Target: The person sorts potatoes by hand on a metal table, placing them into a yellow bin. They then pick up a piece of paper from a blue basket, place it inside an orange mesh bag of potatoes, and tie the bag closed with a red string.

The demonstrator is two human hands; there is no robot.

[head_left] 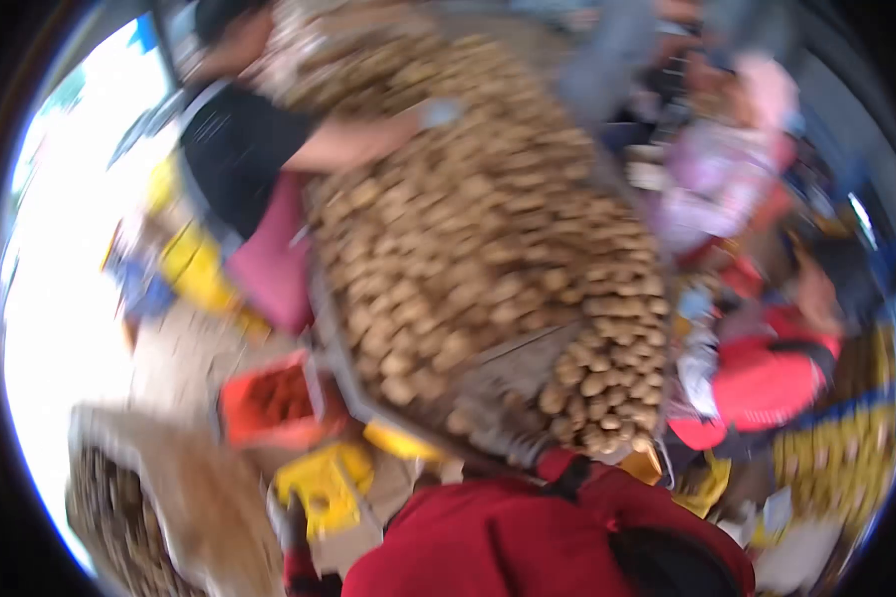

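- Round tan pieces (448, 239) lie heaped over most of the table (513, 360); its rim looks raised, probably to keep them from rolling off.
- A bare patch shows towards the wearer — presumably giving the hands working room.
- The gloved right hand (511, 447) is low at the table's near edge, a cluster of pieces just to its right, the main heap ahead. Blur hides its grip; I cannot tell whether it is closed on anything.
- The gloved left hand (291, 512) hangs off the table, well apart from the pieces, beside a yellow plastic item (338, 478); its grip is also unclear.
- Farther out: a red tub (239, 413) and an open sack (204, 478), likely within easy reach.
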